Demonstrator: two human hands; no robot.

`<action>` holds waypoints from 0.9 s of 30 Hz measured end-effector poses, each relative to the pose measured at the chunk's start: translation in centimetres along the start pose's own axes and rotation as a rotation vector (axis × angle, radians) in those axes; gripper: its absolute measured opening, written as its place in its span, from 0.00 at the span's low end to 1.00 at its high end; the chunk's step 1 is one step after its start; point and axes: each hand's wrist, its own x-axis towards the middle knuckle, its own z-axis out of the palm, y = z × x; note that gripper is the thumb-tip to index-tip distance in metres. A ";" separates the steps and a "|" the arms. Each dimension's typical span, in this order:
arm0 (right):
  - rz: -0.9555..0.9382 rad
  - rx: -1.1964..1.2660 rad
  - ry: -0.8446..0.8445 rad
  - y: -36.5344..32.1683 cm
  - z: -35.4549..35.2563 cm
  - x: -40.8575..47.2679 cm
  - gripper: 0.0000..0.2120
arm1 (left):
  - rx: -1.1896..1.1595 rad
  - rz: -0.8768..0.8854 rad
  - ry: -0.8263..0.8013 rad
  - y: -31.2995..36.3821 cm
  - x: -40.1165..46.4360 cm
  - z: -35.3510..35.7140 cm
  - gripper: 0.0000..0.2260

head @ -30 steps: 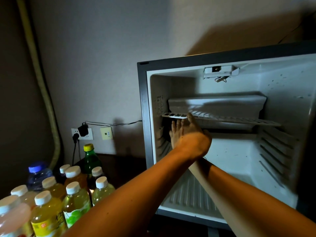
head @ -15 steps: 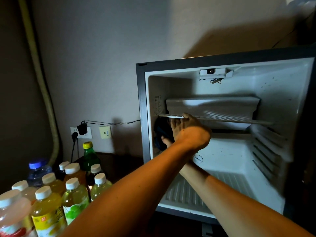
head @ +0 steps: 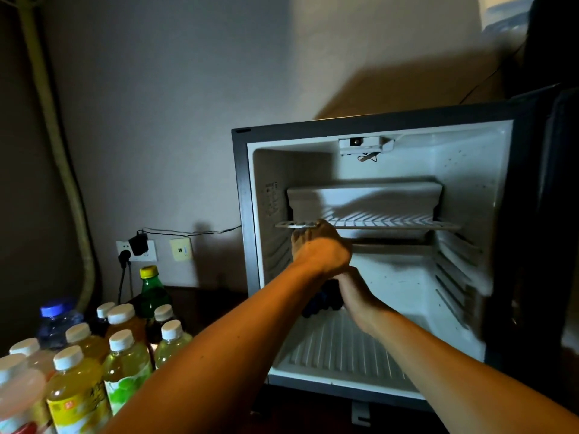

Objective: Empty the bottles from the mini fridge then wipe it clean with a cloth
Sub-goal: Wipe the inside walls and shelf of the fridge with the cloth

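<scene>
dark cloth (head: 322, 297) mostly hidden behind crossed hands, right hand (head: 354, 292) gripping

Right hand (head: 354, 296) with dark cloth (head: 326, 299) now lower in the mini fridge (head: 488, 324), moved down from the left inner wall, just under the wire shelf (head: 391, 225), to the back near the ribbed floor. Cloth now mostly hidden behind the left hand's (head: 322, 249) wrist.
</scene>
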 end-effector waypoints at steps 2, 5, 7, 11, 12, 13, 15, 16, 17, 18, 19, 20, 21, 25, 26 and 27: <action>-0.042 -0.045 0.040 -0.5 -0.4 -0.8 0.11 | -0.039 0.037 -0.014 -0.6 -0.1 -0.3 0.12; -0.081 -0.067 0.006 -1.3 -1.0 -1.9 0.14 | -0.077 0.051 -0.090 -1.1 -0.7 -0.2 0.10; -0.090 -0.098 -0.018 -1.8 -1.1 -2.5 0.14 | -0.086 0.065 -0.109 -1.4 -0.9 -0.2 0.08; -0.098 -0.066 0.011 -2.5 -1.1 -3.2 0.08 | -0.080 0.067 -0.144 -2.0 -1.4 -0.9 0.09; -0.097 -0.043 0.017 -2.8 -1.0 -3.5 0.08 | -0.084 0.060 -0.124 -2.4 -1.5 -1.1 0.11; -0.091 -0.012 0.030 -3.2 -0.9 -3.7 0.08 | -0.096 0.061 -0.092 -2.7 -1.7 -1.4 0.12; -0.073 0.080 0.068 -3.8 -0.5 -3.9 0.09 | -0.126 0.078 -0.004 -3.3 -2.1 -1.9 0.09; -0.063 0.118 0.093 -4.3 -0.1 -3.9 0.10 | -0.142 0.092 0.058 -3.7 -2.3 -2.2 0.09; -0.063 0.151 0.108 -4.8 0.3 -4.0 0.10 | -0.161 0.105 0.120 -4.1 -2.3 -2.4 0.11; -0.071 0.177 0.123 -5.4 0.8 -3.9 0.11 | -0.175 0.120 0.188 -4.5 -2.4 -2.7 0.11; -0.087 0.195 0.137 -6.0 1.2 -3.9 0.11 | -0.175 0.134 0.261 -4.9 -2.5 -3.0 0.10; -0.113 0.204 0.155 -6.7 1.6 -3.8 0.10 | -0.165 0.146 0.338 -5.4 -2.5 -3.4 0.09; -0.149 0.202 0.173 -7.3 1.9 -3.6 0.09 | -0.153 0.154 0.415 -5.8 -2.5 -3.7 0.07; -0.255 0.128 0.229 -9.2 3.3 -2.0 0.11 | -0.123 0.164 0.616 -8.3 -1.7 -4.3 0.10; -0.227 0.104 0.300 -9.5 3.4 -1.2 0.11 | -0.109 0.167 0.636 -9.0 -1.3 -4.3 0.13; -0.191 0.069 0.373 -9.8 3.4 -0.3 0.11 | -0.092 0.163 0.640 -9.6 -0.9 -4.3 0.17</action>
